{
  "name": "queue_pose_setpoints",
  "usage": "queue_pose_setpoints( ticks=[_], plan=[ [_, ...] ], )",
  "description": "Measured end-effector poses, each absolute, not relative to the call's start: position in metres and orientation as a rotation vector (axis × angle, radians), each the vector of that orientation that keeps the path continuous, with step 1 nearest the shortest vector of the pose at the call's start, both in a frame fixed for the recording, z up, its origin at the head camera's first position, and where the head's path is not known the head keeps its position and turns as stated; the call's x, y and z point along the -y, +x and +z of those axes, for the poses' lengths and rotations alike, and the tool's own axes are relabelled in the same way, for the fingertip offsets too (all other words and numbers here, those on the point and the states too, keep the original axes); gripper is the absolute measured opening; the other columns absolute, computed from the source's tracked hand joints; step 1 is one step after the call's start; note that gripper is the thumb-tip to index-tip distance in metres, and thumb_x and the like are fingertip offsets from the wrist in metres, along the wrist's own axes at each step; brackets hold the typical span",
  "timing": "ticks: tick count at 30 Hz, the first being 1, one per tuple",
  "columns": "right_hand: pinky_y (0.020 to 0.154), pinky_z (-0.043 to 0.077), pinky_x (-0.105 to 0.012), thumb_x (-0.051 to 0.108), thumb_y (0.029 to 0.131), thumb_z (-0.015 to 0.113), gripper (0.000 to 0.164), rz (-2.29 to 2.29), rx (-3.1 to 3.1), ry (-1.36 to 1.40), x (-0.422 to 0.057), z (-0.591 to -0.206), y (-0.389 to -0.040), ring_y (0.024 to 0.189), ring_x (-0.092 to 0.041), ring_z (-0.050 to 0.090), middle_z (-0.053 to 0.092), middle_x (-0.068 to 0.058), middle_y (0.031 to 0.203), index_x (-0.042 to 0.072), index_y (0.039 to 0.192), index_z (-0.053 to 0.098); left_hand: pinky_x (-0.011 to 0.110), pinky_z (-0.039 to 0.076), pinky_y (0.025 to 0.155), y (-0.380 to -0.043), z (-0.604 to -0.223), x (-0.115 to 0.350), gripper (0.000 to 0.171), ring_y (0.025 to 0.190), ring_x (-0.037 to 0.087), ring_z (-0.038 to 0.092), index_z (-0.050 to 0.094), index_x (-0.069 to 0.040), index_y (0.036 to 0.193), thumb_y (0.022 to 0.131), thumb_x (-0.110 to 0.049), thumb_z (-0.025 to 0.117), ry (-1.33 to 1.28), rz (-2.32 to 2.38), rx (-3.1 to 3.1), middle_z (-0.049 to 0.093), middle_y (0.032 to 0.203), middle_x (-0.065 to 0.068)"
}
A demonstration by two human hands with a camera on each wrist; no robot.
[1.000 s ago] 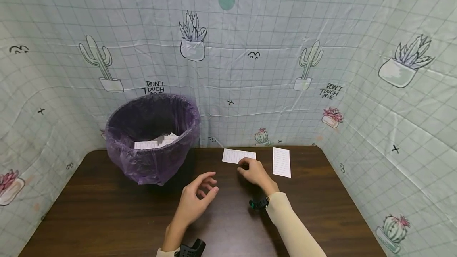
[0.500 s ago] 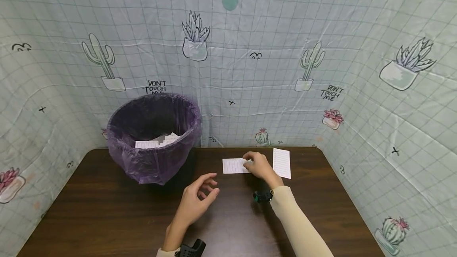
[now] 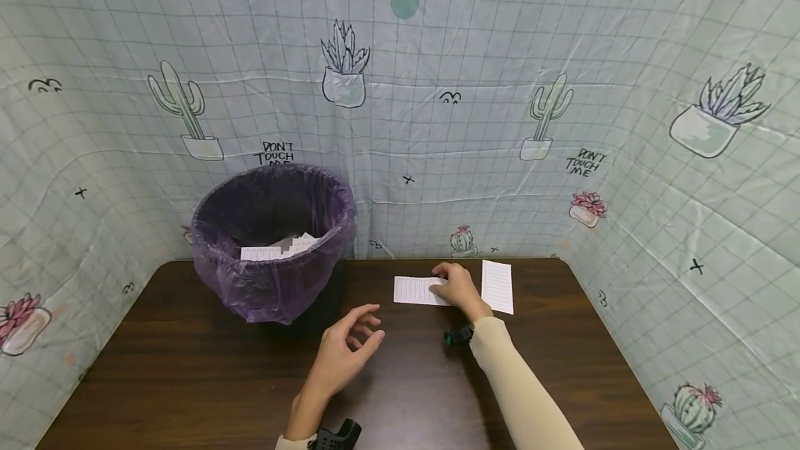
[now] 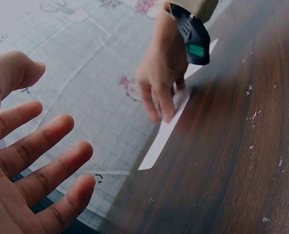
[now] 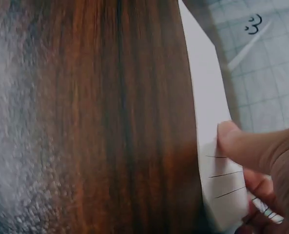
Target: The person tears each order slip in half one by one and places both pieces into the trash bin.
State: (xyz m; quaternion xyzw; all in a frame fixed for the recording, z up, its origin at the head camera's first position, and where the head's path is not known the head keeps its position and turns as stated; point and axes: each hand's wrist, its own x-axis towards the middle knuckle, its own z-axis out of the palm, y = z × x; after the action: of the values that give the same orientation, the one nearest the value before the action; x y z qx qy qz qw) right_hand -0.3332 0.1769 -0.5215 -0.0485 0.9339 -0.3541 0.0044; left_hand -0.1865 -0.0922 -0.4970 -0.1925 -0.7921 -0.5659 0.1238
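In the head view, a white lined index card lies lengthwise near the table's back edge. My right hand grips its right end, with the thumb across the lined face and the other fingers at its far edge in the right wrist view. Just right of that hand is a second lined card, standing lengthwise toward the back. My left hand hovers over the table's middle, fingers loosely bent and spread, holding nothing. In the left wrist view its palm and fingers show at the left.
A bin with a purple liner stands at the back left, several white lined cards inside it. The dark wooden table meets a hanging cactus-print cloth at the back and sides.
My right hand has taken hold of the card's right end; the card has come slightly nearer and straightened. My left hand has hardly moved.
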Motion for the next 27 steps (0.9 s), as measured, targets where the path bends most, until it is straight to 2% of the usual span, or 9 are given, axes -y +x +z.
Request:
queue_pose_setpoints(
  ticks=[4,9,12,16,21,27],
  plan=[
    [0.089,0.053,-0.046,0.008,0.086,0.082,0.027,-1.054,-2.910,-0.131,-0.175,-0.519,-0.331,0.100,-0.030,0.064,0.070,-0.015,0.107,0.001,0.111,0.073,0.024,0.055,0.066,-0.186,-0.498,0.091,0.039,0.085,0.006,0.066,0.067,-0.018,0.130,0.091,-0.015,0.077,-0.553,-1.644,2.336,0.075,0.104,0.005],
    [0.085,0.055,-0.043,0.009,0.086,0.082,0.012,-1.042,-2.914,-0.141,-0.173,-0.518,-0.324,0.093,-0.024,0.065,0.074,-0.008,0.099,0.006,0.096,0.075,0.025,0.055,0.065,-0.186,-0.500,0.089,0.039,0.084,0.007,0.066,0.067,-0.016,0.130,0.092,-0.015,0.076,-0.575,-1.642,2.327,0.075,0.105,0.012],
    [0.081,0.055,-0.041,0.011,0.090,0.079,0.004,-1.083,-2.908,-0.156,-0.171,-0.521,-0.315,0.088,-0.021,0.065,0.074,-0.006,0.093,0.008,0.090,0.076,0.024,0.055,0.064,-0.186,-0.500,0.089,0.038,0.084,0.006,0.065,0.068,-0.016,0.129,0.092,-0.015,0.077,-0.563,-1.642,2.329,0.075,0.103,0.007],
    [0.081,0.055,-0.042,0.012,0.093,0.076,0.005,-1.178,-2.900,-0.181,-0.168,-0.524,-0.299,0.090,-0.022,0.067,0.076,-0.006,0.095,0.011,0.088,0.077,0.024,0.055,0.065,-0.187,-0.501,0.089,0.037,0.083,0.005,0.065,0.069,-0.019,0.127,0.091,-0.015,0.078,-0.517,-1.647,2.357,0.075,0.102,0.001],
    [0.084,0.055,-0.042,0.014,0.094,0.075,0.006,-1.272,-2.903,-0.228,-0.161,-0.527,-0.278,0.095,-0.024,0.068,0.077,-0.007,0.098,0.010,0.089,0.077,0.024,0.054,0.065,-0.187,-0.501,0.088,0.035,0.082,0.005,0.065,0.069,-0.017,0.125,0.090,-0.014,0.078,-0.508,-1.630,2.369,0.075,0.101,0.005],
    [0.078,0.052,-0.036,0.017,0.093,0.076,0.011,-1.369,-2.898,-0.227,-0.152,-0.527,-0.256,0.087,-0.017,0.065,0.077,-0.004,0.093,0.008,0.088,0.077,0.024,0.054,0.066,-0.186,-0.501,0.088,0.035,0.084,0.004,0.065,0.070,-0.017,0.124,0.090,-0.013,0.077,-0.521,-1.612,2.393,0.075,0.102,0.006]
  ],
)
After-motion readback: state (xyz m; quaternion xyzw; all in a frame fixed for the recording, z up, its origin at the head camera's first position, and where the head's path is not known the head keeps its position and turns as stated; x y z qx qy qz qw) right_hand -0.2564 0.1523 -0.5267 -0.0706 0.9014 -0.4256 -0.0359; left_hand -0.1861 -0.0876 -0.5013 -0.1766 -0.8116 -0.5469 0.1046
